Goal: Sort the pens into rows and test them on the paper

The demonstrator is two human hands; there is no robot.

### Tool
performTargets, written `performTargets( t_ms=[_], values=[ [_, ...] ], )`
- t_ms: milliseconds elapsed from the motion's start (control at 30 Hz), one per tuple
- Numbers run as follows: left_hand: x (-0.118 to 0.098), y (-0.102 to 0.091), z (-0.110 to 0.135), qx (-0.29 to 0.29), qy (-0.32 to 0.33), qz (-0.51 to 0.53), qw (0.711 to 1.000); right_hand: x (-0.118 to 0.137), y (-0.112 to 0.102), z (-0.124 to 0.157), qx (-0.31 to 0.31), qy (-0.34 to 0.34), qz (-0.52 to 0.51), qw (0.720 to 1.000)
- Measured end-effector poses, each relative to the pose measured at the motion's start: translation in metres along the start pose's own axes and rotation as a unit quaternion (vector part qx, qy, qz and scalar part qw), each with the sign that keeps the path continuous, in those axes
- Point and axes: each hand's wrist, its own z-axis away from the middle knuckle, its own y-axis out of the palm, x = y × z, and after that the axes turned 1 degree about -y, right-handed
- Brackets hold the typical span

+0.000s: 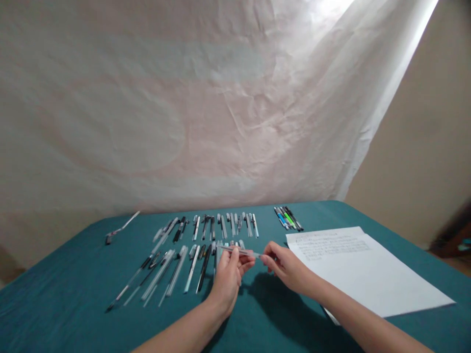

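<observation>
My left hand is closed around a slim clear pen barrel, held almost level above the table. At the barrel's right end, the fingertips of my right hand pinch its tip or a small part there; which of the two is too small to make out. Just left of and behind my left hand lie pen parts in a front row, among them a black pen, a white and pale blue pen and clear barrels. My left hand hides some of this row.
Behind, a second row of clear and dark pens lies on the teal cloth. Several coloured pens sit at the back right. White paper sheets with handwriting cover the right side. A pale strip with a dark end lies far left.
</observation>
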Motion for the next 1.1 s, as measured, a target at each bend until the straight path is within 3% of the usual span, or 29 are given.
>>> performTargets(
  t_ms=[200, 467, 767, 833, 967, 1100],
  values=[
    [0.006, -0.004, 0.002, 0.027, -0.005, -0.018, 0.999, -0.012, 0.013, 0.005, 0.021, 0.085, -0.099, 0.991],
    [0.008, -0.009, 0.005, 0.054, -0.005, -0.026, 0.998, -0.004, 0.011, 0.013, 0.01, 0.032, -0.026, 0.999],
    [0.007, -0.01, 0.004, 0.065, -0.005, -0.035, 0.997, -0.01, 0.022, 0.01, 0.035, 0.115, -0.145, 0.982],
    [0.007, -0.01, 0.005, 0.077, -0.016, -0.037, 0.996, -0.01, 0.018, 0.009, 0.019, 0.092, -0.12, 0.988],
    [0.007, -0.006, 0.006, 0.121, -0.075, -0.082, 0.986, -0.008, 0.009, 0.01, -0.017, -0.017, 0.032, 0.999],
    [0.007, -0.002, 0.008, 0.145, -0.101, -0.161, 0.971, -0.004, 0.01, 0.012, 0.024, -0.088, 0.165, 0.982]
  ],
)
